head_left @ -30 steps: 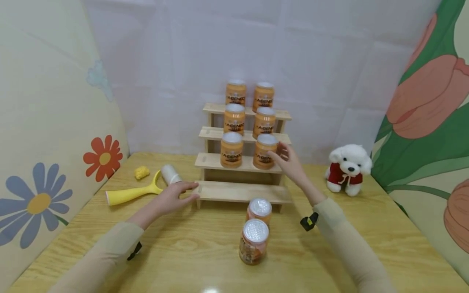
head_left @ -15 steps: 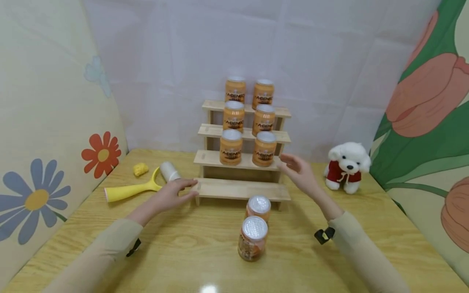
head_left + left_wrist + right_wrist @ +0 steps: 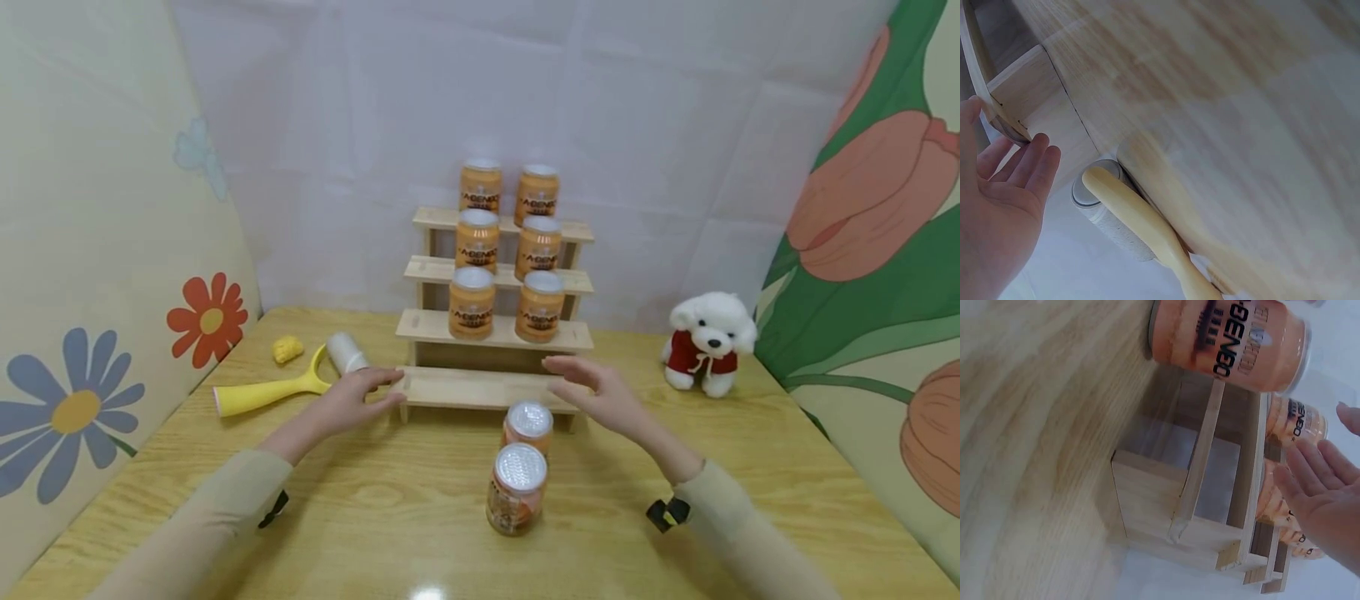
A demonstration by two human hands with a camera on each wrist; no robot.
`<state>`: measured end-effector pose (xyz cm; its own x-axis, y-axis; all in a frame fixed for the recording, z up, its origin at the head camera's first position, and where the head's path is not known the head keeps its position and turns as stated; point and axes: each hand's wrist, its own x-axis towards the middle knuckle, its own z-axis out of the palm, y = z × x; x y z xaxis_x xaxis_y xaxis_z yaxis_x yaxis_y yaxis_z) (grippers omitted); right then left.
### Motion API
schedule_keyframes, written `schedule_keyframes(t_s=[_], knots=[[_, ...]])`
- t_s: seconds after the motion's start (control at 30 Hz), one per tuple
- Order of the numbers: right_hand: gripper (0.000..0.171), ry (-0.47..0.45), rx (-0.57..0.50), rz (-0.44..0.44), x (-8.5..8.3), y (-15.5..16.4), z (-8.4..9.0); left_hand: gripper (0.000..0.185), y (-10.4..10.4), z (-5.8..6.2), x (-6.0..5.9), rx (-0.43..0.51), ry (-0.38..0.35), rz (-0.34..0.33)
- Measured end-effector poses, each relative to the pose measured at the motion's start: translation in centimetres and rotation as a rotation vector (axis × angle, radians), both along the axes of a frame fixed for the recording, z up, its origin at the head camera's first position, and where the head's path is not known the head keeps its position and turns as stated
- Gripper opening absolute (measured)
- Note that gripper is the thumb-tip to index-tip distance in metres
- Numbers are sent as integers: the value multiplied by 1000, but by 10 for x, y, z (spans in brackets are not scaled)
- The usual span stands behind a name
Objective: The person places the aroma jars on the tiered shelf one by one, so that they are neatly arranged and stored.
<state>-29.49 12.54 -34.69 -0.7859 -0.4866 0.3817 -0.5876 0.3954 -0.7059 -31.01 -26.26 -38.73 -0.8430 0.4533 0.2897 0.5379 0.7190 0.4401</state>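
Note:
In the head view, my left hand is at the left end of the lowest shelf of a stepped wooden display rack. The left wrist view has that shelf end between the thumb and fingertips of this hand. My right hand, fingers loosely extended, hovers over the right end of the lowest shelf and holds nothing. Just below its fingertips stands an orange can with a silver lid, partly hidden by a nearer can. Orange cans stand in pairs on the three upper shelves.
Left of the rack lie a yellow-handled lint roller, its grey roll and a small yellow bundle. A white toy dog in a red jacket sits at the right. Cloth backdrops surround the wooden table.
My right hand has let go of the right can on the third shelf, drawn back, then come down and leftward over the lowest shelf. My left hand stays at the shelf end.

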Motion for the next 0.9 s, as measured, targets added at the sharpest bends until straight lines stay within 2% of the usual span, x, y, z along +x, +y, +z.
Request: schedule_keyframes(t_s=[0.23,0.33,0.43,0.47,0.63,0.8,0.9], knots=[[39,-23,113,155,10,-9,-2,49,2,-1,1,3,8,-7],[38,-1,136,230,11,-11,-6,49,2,-1,1,5,13,-13],[35,28,163,258,12,-12,-10,49,2,-2,0,3,20,-18],[35,30,168,262,9,-11,-14,49,2,-3,0,3,20,-20],[37,28,170,228,11,-10,-14,48,1,-2,0,0,22,-18],[37,103,212,159,15,-6,-11,49,1,0,1,0,15,-10],[39,94,240,124,17,-3,-10,49,0,0,0,-2,15,-10]])
